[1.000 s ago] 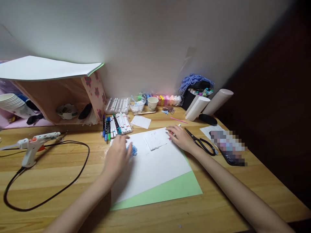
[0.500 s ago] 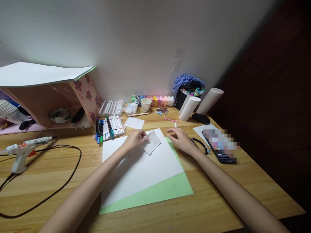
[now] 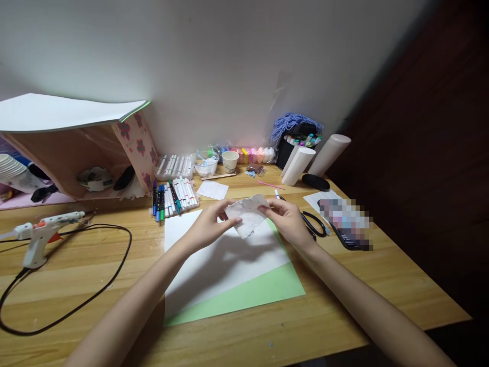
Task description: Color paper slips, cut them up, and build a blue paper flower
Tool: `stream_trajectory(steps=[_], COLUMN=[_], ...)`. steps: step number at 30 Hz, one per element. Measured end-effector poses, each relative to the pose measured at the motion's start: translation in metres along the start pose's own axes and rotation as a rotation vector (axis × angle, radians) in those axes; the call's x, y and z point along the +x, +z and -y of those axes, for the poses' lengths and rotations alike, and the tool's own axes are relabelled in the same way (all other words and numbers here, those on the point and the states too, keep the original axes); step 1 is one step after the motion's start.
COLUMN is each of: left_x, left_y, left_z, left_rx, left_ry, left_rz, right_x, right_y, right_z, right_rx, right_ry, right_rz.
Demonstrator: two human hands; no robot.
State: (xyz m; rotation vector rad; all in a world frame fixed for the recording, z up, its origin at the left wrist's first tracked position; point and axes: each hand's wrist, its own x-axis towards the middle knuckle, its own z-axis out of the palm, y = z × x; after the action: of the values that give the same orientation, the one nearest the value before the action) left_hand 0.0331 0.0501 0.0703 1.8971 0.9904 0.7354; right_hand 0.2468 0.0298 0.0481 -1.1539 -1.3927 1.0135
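Note:
A small, rough-edged piece of whitish paper is raised above the sheets, pinched between both hands. My left hand grips its left side with the thumb on top. At its right edge, my right hand holds it between thumb and fingers. Beneath lie a large white sheet and a green sheet, which shows along the front and right. Shadows of the hands fall on the white sheet.
Markers, a second paper piece and a paper cup stand or lie behind. A glue gun with a looped cable is at left. Black scissors and a blurred phone-like object lie at right.
The small paper has been lifted and turned. My right hand has moved left and taken hold of its right side; my left hand still holds it. The view has shifted slightly.

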Motion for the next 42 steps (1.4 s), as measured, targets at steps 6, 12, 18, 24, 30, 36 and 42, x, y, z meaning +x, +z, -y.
stream_trajectory(steps=[6, 12, 18, 24, 30, 36, 42], left_x=[-0.009, -0.009, -0.002, 0.000, -0.012, -0.029, -0.059], left_y=[0.000, -0.007, 0.007, 0.021, 0.026, -0.017, -0.066], left_z=[0.002, 0.004, 0.017, 0.035, 0.026, 0.037, 0.095], left_rx=[0.063, 0.060, -0.036, 0.326, 0.796, 0.930, 0.972], left_ry=[0.154, 0.194, -0.113, -0.122, 0.098, -0.144, -0.292], left_rz=[-0.016, -0.050, 0.016, -0.112, -0.201, -0.447, -0.656], right_x=[-0.010, -0.010, -0.006, -0.003, -0.005, -0.004, 0.018], right_y=[0.004, 0.003, -0.004, -0.010, -0.010, -0.006, 0.036], right_z=[0.009, 0.004, -0.009, -0.041, -0.067, -0.057, -0.034], right_rx=[0.041, 0.052, -0.010, -0.202, -0.336, -0.795, -0.769], right_ry=[-0.040, -0.003, 0.009, 0.206, 0.278, -0.293, -0.483], right_rz=[0.050, -0.015, -0.104, -0.030, -0.010, -0.195, 0.097])
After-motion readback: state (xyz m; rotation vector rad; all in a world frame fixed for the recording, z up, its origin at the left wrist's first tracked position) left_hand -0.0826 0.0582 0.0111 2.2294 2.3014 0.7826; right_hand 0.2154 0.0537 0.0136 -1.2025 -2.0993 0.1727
